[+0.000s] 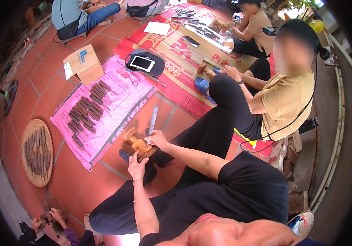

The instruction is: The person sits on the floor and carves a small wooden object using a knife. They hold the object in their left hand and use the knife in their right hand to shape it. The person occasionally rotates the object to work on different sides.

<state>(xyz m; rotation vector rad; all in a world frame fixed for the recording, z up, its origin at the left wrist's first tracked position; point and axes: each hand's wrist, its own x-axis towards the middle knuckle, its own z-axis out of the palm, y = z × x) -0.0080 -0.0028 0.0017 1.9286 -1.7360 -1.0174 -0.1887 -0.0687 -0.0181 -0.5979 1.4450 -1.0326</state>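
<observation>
Round woven basket (32, 124), on the red tile floor (106, 176): holds a loose bundle of slender brown rods (37, 152), laid mostly lengthwise. Cardboard box (86, 67), by the corner of a pink sack sheet (122, 98): a flap juts out at its lower left; interior hidden from where I stand. The sheet, spread flat, bears further brown pieces (86, 110), short and stick-like, in uneven rows. Dark cap (158, 69), across the edges of sheet and red mat (180, 84): a white-framed device (142, 63) lies on it. Carved wooden figure (138, 144), orange-brown, tilted, above the floor just in front of the seated person. Left hand (137, 166): thumb and fingers parted, gripping the figure's near end. Right hand (157, 139): fingers pinching a long pale tool (154, 117), whose lower end appears to meet the figure, though fingers partly cover it.
</observation>
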